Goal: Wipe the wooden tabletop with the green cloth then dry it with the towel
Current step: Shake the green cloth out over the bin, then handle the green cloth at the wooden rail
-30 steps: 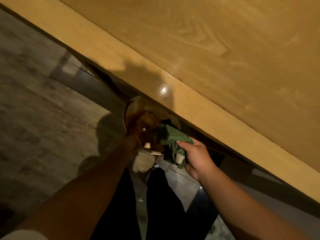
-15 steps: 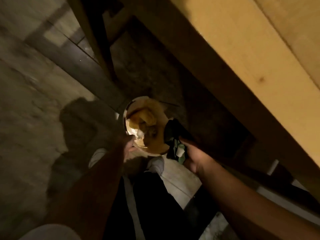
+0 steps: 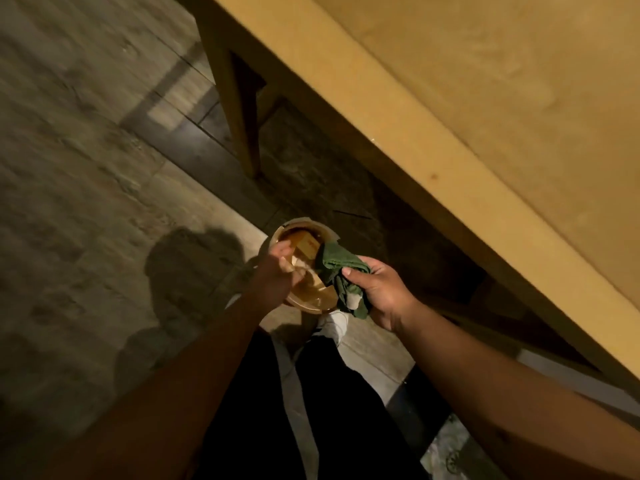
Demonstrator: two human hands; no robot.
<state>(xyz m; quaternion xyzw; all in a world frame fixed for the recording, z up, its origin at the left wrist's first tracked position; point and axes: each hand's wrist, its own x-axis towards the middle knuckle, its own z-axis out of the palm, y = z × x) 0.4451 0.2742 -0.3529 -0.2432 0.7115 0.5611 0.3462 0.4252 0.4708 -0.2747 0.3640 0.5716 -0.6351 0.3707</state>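
The wooden tabletop [image 3: 485, 81] fills the upper right, its front edge running diagonally. Below that edge, above the floor, my right hand [image 3: 379, 294] is closed on the bunched green cloth [image 3: 341, 277], which hangs down from my fingers. Touching the cloth's left side is a round bowl [image 3: 304, 237] with scraps inside. My left hand [image 3: 277, 275] grips the bowl's near rim, fingers over the edge. No towel is in view.
A table leg [image 3: 239, 109] stands on the tiled floor at upper centre, with dark space under the table. My dark trousers [image 3: 311, 410] and a white shoe [image 3: 334, 322] are below the bowl. Shadows fall on the floor at the left.
The view has swung away from the table, so more floor and the table leg show. Both hands have stayed together, the bowl in the left, the cloth in the right.
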